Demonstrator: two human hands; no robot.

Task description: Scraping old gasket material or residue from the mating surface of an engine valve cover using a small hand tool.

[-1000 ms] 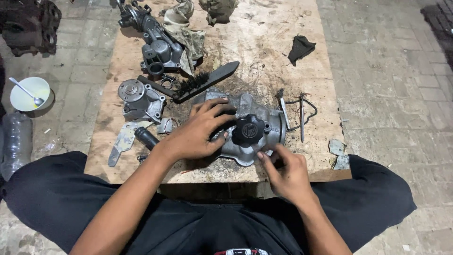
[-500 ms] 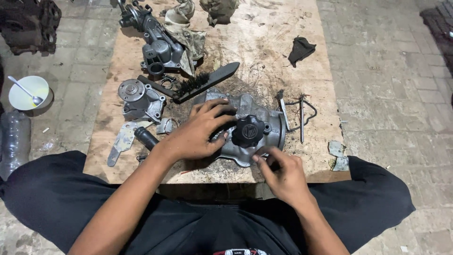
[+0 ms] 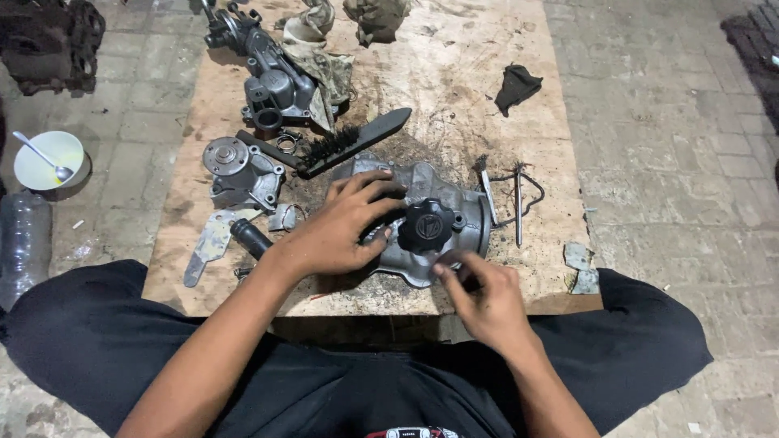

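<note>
A grey cast-metal engine cover (image 3: 454, 207) with a black round cap (image 3: 427, 226) lies on a wooden board (image 3: 454, 73) in front of me. My left hand (image 3: 345, 227) presses flat on the cover's left side, fingers spread toward the cap. At the cover's near edge, just below the cap, my right hand (image 3: 483, 296) has its fingertips pinched together; whether it holds a small part I cannot tell.
A black wire brush (image 3: 357, 142), a water-pump-like part (image 3: 239, 170), a bigger grey housing (image 3: 272, 81), rags (image 3: 324, 49), a black cloth (image 3: 517, 85) and thin metal rods (image 3: 519, 203) lie on the board. On the paving at left stand a white bowl with spoon (image 3: 49, 158) and a plastic bottle (image 3: 23, 243).
My right hand has moved up and left, from beside the cover's right near corner to its near edge under the cap. The left hand stays put.
</note>
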